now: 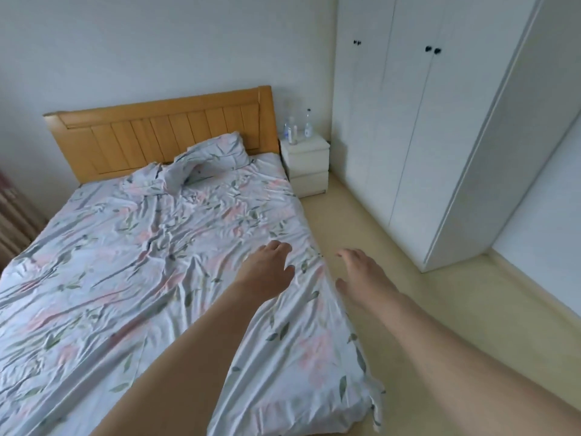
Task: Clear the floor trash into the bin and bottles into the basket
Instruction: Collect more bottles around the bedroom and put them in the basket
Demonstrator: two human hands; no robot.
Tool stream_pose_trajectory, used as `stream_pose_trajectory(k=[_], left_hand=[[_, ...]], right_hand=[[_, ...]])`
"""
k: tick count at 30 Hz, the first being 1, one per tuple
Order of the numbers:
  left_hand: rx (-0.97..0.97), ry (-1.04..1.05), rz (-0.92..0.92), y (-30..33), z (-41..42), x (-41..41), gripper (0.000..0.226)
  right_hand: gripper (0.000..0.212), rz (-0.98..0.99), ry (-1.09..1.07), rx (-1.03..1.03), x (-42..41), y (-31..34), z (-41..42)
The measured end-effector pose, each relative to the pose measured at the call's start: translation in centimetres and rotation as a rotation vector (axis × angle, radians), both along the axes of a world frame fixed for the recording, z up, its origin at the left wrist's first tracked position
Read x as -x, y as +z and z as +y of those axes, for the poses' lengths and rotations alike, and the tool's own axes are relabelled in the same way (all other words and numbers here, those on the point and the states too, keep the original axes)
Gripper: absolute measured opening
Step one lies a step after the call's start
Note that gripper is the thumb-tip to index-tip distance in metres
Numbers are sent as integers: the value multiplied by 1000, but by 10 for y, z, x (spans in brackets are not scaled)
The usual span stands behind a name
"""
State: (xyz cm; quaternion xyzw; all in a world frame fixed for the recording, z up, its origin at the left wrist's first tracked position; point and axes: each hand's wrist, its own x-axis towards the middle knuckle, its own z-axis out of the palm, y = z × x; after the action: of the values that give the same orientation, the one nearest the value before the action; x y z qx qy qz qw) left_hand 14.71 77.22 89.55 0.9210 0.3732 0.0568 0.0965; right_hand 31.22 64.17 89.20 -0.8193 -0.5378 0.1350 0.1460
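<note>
Both my arms reach forward over the bed's right edge. My left hand (268, 269) hovers above the floral sheet with relaxed fingers and holds nothing. My right hand (361, 273) is just past the mattress edge, above the floor, fingers loosely spread and empty. Clear plastic bottles (292, 130) stand on the white nightstand (309, 166) far ahead, one taller bottle (308, 124) to their right. No bin, basket or floor trash shows in this view.
A bed with a wooden headboard (163, 136) and crumpled floral bedding (151, 247) fills the left. A white wardrobe (424, 127) lines the right wall. A strip of pale floor (393, 294) runs between bed and wardrobe toward the nightstand.
</note>
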Motion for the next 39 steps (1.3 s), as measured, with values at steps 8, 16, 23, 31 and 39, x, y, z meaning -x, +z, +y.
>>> stream_pose_trajectory(k=[8, 16, 23, 31, 39], left_hand=[[-19, -92, -78, 13, 102, -206, 44], [30, -175, -82, 16, 151, -412, 46], [43, -175, -98, -6, 204, -591, 45], [-22, -135, -52, 15, 294, -730, 46], [26, 104, -67, 19, 444, -759, 46]], right_hand=[[58, -30, -75, 18, -186, 9, 54], [57, -34, -181, -1, -369, 22, 96], [56, -19, -158, 36, -544, -2, 157], [57, 15, -112, -19, -719, 17, 254], [59, 87, 104, -16, -781, 11, 439]])
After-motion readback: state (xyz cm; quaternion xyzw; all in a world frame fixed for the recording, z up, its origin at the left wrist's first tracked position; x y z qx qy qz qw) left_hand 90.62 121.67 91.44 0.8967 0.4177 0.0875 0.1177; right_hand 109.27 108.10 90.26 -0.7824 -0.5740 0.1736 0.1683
